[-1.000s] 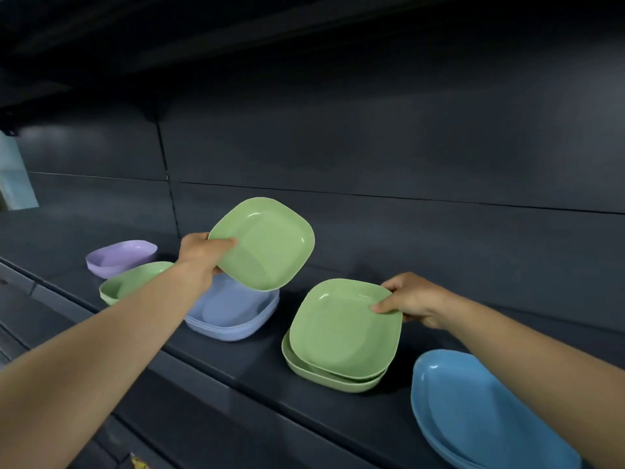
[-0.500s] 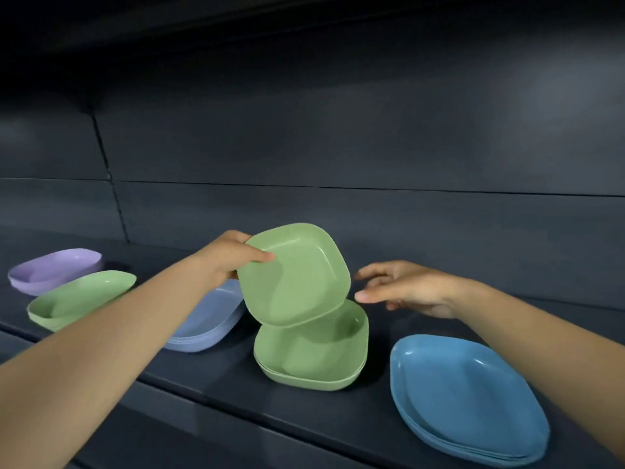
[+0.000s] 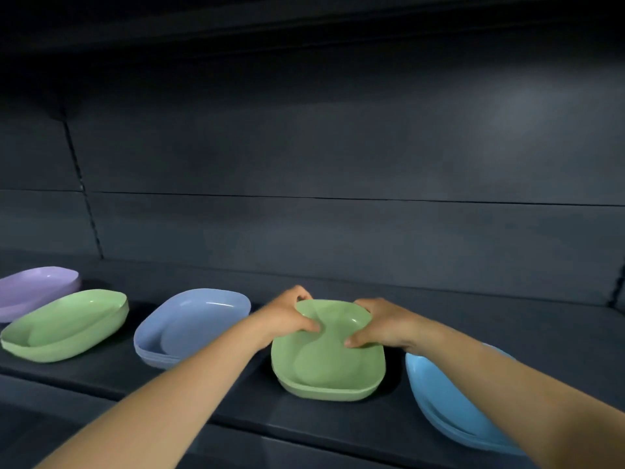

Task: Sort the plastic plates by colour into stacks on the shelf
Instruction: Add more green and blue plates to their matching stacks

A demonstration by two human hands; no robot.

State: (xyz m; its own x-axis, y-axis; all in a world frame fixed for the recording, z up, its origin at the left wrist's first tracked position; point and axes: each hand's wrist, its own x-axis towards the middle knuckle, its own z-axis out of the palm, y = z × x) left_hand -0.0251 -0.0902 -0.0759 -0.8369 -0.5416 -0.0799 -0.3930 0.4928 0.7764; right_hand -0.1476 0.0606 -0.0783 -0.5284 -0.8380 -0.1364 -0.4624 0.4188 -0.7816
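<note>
Plates sit in a row on the dark shelf (image 3: 507, 319), and we look along it from left to right. Far to the left of our hands is a purple plate (image 3: 33, 287), with a lone green plate (image 3: 66, 324) just in front of it. This green one is not with the other greens yet, so we think it has to move over. Closer to our left hand sits a stack of pale blue plates (image 3: 189, 324).

Our left hand (image 3: 287, 319) holds the left rim of the top green plate (image 3: 326, 350). The thumb curls over the edge and the fingers wrap behind it. Our right hand (image 3: 382, 324) holds the right rim the same way. This plate sits on the green stack (image 3: 321, 390) below. We think both hands hold it to line it up so the stack sits neat.

Just right of our right hand lies a stack of bright blue plates (image 3: 443, 397), partly hidden by our arm.
</note>
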